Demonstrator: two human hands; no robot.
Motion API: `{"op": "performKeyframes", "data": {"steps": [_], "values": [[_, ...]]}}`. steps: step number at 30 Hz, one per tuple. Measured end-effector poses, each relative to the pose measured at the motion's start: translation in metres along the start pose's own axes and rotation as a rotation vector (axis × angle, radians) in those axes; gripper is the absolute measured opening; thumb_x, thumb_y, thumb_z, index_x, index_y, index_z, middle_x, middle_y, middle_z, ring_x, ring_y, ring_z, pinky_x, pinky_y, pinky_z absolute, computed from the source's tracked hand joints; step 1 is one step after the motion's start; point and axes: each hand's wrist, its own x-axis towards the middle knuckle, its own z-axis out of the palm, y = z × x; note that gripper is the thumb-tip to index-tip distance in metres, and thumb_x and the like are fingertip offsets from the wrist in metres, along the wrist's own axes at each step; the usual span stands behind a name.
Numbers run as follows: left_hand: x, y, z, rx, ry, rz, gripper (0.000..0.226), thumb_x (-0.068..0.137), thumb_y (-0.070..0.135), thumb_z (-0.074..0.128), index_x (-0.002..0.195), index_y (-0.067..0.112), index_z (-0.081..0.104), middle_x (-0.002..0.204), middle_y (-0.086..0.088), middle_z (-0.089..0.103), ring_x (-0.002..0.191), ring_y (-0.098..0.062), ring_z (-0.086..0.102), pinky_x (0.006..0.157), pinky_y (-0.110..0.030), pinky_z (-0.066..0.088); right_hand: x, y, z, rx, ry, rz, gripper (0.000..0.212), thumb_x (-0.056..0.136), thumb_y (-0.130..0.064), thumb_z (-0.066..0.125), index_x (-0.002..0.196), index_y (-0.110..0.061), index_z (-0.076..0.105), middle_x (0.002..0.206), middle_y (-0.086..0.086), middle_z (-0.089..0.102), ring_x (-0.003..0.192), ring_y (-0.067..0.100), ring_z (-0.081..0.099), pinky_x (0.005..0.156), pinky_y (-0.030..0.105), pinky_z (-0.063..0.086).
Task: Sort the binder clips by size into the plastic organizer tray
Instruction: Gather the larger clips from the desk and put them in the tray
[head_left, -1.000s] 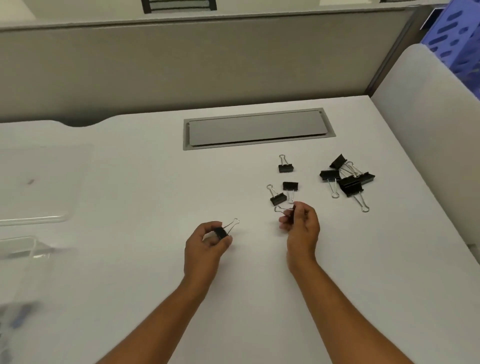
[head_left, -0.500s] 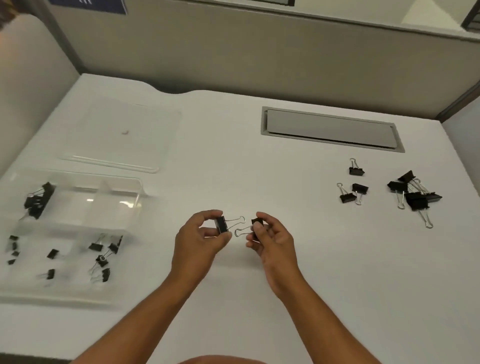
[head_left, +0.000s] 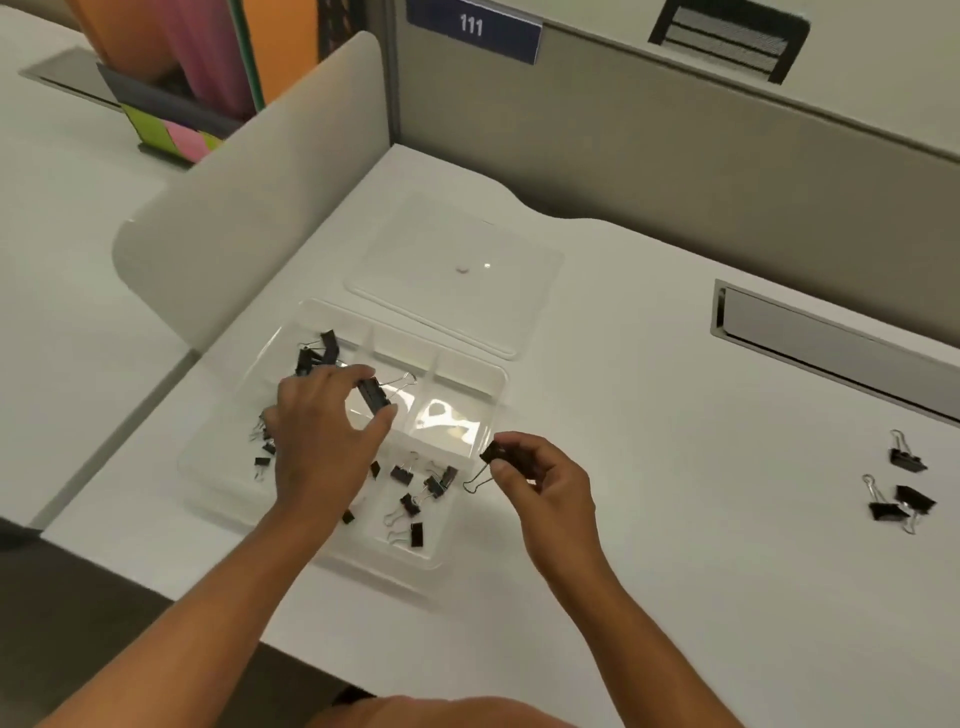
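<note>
My left hand pinches a black binder clip above the clear plastic organizer tray, over its middle compartments. My right hand pinches a second black binder clip just off the tray's right edge, its wire handle hanging down. Large clips lie in the tray's far left compartment. Several small clips lie in the near compartments, partly hidden by my left hand. Three loose clips lie on the white desk at the right.
The tray's clear lid lies flat on the desk behind the tray. A grey cable hatch is set into the desk at the right. Partition walls stand at the back and left. A holder with coloured sticky notes sits on the neighbouring desk.
Both hands moved left from the middle of the desk to the tray, each still holding its clip. The view swung left, so the loose clips now sit at the far right.
</note>
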Motion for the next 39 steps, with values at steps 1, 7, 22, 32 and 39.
{"op": "performKeyframes", "data": {"steps": [1, 7, 22, 32, 39], "values": [[0.009, -0.008, 0.001, 0.050, -0.003, 0.003, 0.033, 0.082, 0.042, 0.084, 0.110, 0.034, 0.068, 0.118, 0.010, 0.068, 0.116, -0.025, 0.049, 0.091, -0.045, 0.034, 0.002, -0.004, 0.007, -0.033, -0.015, -0.015, 0.025, 0.097, -0.007, 0.071, 0.111, -0.027, 0.075, 0.103, -0.014, 0.079, 0.101, 0.003, 0.073, 0.084, 0.015, 0.055], [0.029, -0.026, 0.012, 0.175, -0.091, 0.050, 0.037, 0.080, 0.057, 0.081, 0.108, 0.034, 0.073, 0.127, 0.009, 0.065, 0.119, -0.025, 0.046, 0.085, -0.042, 0.025, 0.031, -0.029, 0.033, -0.186, -0.021, -0.099, 0.023, 0.095, -0.010, 0.073, 0.108, -0.028, 0.075, 0.102, -0.014, 0.079, 0.096, 0.006, 0.074, 0.083, 0.018, 0.057], [0.001, -0.036, -0.012, 0.002, 0.025, 0.033, 0.028, 0.090, 0.014, 0.074, 0.111, 0.033, 0.072, 0.131, 0.007, 0.057, 0.121, -0.023, 0.051, 0.094, -0.040, 0.028, 0.117, -0.028, 0.105, -0.896, -0.090, -0.357, 0.010, 0.100, -0.028, 0.068, 0.107, -0.029, 0.075, 0.113, -0.012, 0.072, 0.121, 0.017, 0.052, 0.095, 0.031, 0.026], [-0.023, 0.028, 0.011, -0.081, 0.040, 0.252, 0.029, 0.088, 0.010, 0.075, 0.111, 0.028, 0.073, 0.127, 0.003, 0.060, 0.122, -0.022, 0.054, 0.097, -0.035, 0.029, 0.044, -0.002, 0.034, -0.561, 0.191, -0.338, 0.021, 0.098, -0.015, 0.063, 0.103, -0.035, 0.067, 0.103, -0.036, 0.059, 0.108, -0.002, 0.055, 0.102, 0.036, 0.047], [-0.057, 0.123, 0.085, -0.175, -0.140, 0.562, 0.033, 0.091, 0.015, 0.072, 0.122, 0.025, 0.068, 0.138, 0.001, 0.060, 0.134, -0.022, 0.052, 0.106, -0.044, 0.039, 0.011, 0.031, -0.073, -0.516, 0.467, -0.277, 0.031, 0.095, -0.010, 0.064, 0.118, -0.031, 0.066, 0.120, -0.020, 0.062, 0.121, 0.008, 0.056, 0.103, 0.051, 0.049]]}}
